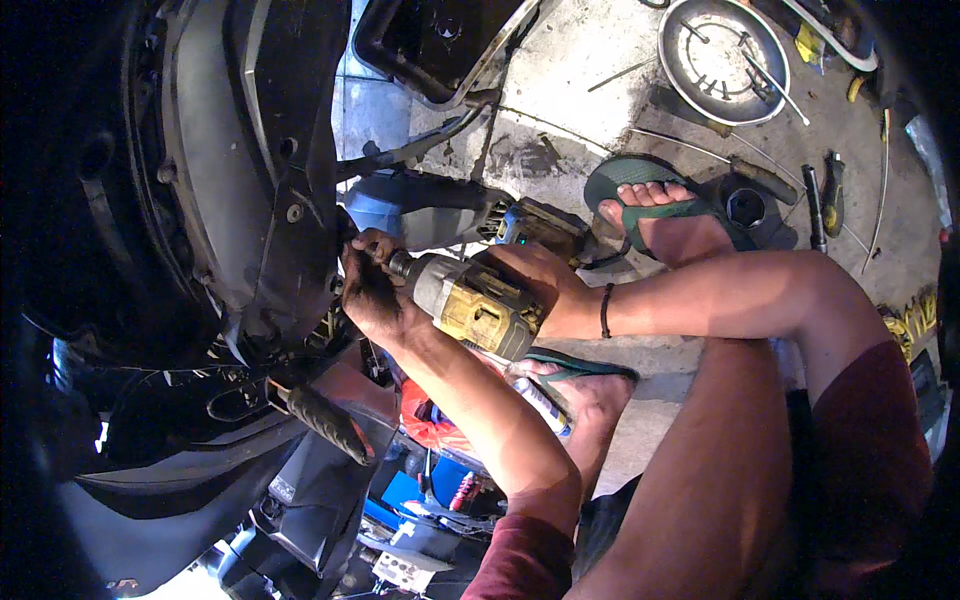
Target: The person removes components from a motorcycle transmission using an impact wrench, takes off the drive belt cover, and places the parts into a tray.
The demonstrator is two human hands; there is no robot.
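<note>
My right hand [548, 285], with a black band at the wrist, is wrapped round a yellow and black cordless impact driver [480, 312]. The driver lies sideways, its nose pointing left at the dark body panel [215, 130] of a motorbike or scooter. My left hand [378, 300] is at the nose, fingers bent close together beside the panel's edge. What those fingers hold is hidden. Just beyond my right hand is a black and blue block [545, 232] with a small green light, perhaps the driver's battery.
A round metal dish [690, 78] with small tools sits on the far floor. A screwdriver [832, 195] and rods lie at the right. My sandalled foot [680, 215] is near the driver. A ridged footpeg [325, 422] juts out at lower left, beside red plastic [425, 420].
</note>
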